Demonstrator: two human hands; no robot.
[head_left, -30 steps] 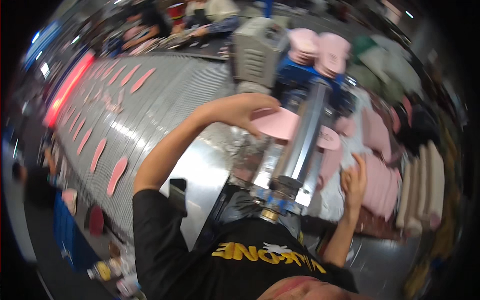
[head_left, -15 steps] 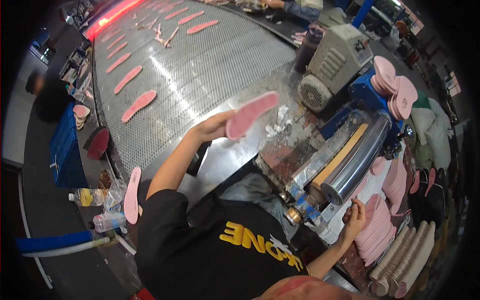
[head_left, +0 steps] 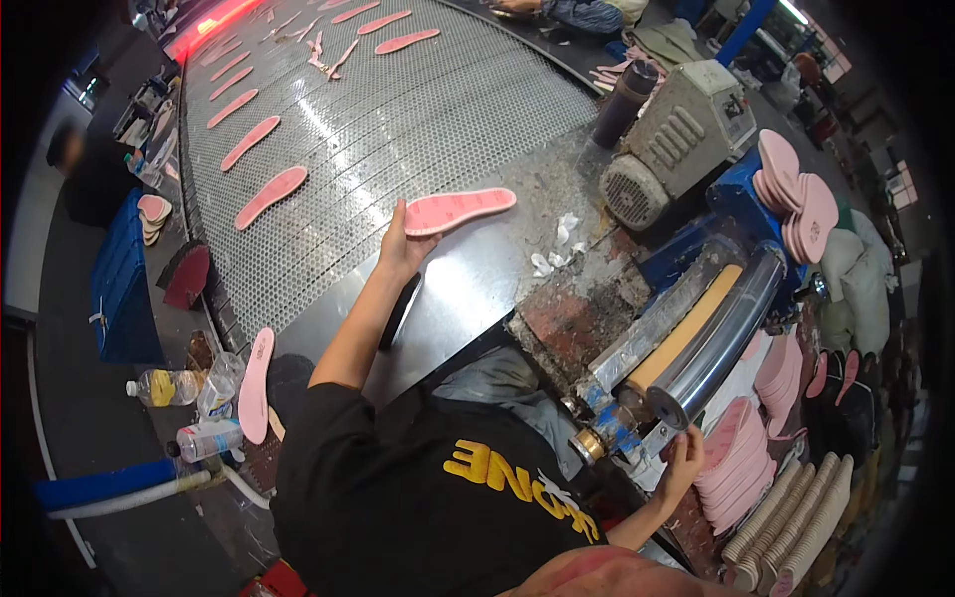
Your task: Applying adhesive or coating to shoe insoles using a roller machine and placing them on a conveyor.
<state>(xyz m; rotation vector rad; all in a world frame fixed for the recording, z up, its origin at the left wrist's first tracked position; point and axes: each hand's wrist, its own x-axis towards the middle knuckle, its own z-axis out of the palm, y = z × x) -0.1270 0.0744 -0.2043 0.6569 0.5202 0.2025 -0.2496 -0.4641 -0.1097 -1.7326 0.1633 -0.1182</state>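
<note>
In my left hand (head_left: 405, 247) is a pink insole (head_left: 463, 207), gripped by its left end over the smooth metal edge of the mesh conveyor (head_left: 343, 189). The insole lies nearly level, its other end pointing right. My right hand (head_left: 682, 463) holds nothing that I can see; its fingers are loosely stretched just below the end of a shiny steel roller (head_left: 721, 343). Beside that hand is a fanned stack of pink insoles (head_left: 734, 478). Another pink insole (head_left: 269, 197) rests on the mesh, in a row with several more.
A grey motor (head_left: 676, 144) and a dark cylinder (head_left: 625, 102) stand behind the roller machine. Pale insole stacks (head_left: 791, 527) are at lower right. Plastic bottles (head_left: 164, 388) and a loose pink insole (head_left: 256, 388) lie left. A co-worker's sleeve (head_left: 587, 14) shows at the far side.
My left hand has moved left and turned the insole from steeply tilted to nearly level. My right hand has shifted slightly down and left. The insoles on the mesh have moved slightly farther away.
</note>
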